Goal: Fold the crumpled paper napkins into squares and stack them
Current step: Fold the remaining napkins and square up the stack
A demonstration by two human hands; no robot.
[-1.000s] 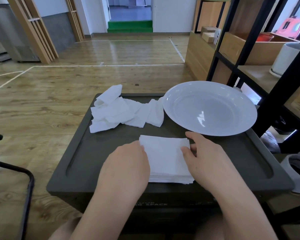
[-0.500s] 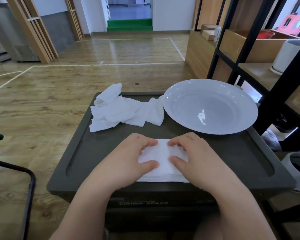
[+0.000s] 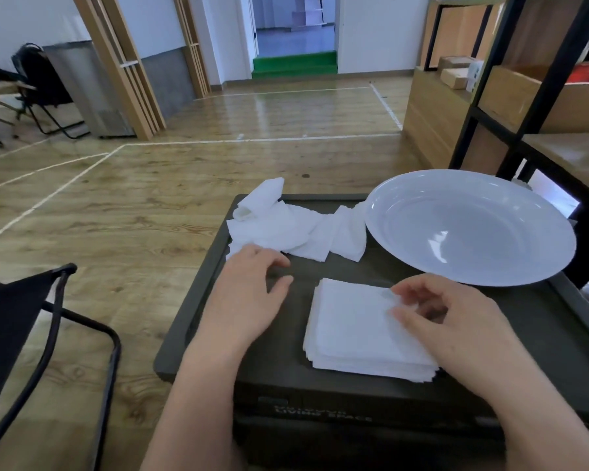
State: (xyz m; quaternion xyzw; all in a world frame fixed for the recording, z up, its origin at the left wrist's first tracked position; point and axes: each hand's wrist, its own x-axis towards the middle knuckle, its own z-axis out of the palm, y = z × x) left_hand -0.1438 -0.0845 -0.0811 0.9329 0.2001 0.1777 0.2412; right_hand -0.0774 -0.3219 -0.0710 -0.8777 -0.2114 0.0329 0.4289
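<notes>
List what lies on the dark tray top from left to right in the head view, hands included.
Left hand → stack of folded white paper napkins → right hand, resting on the stack's right side. Further back: pile of crumpled white paper napkins → large round white plate.

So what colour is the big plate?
The plate is plain white, seen in the head view.
</notes>
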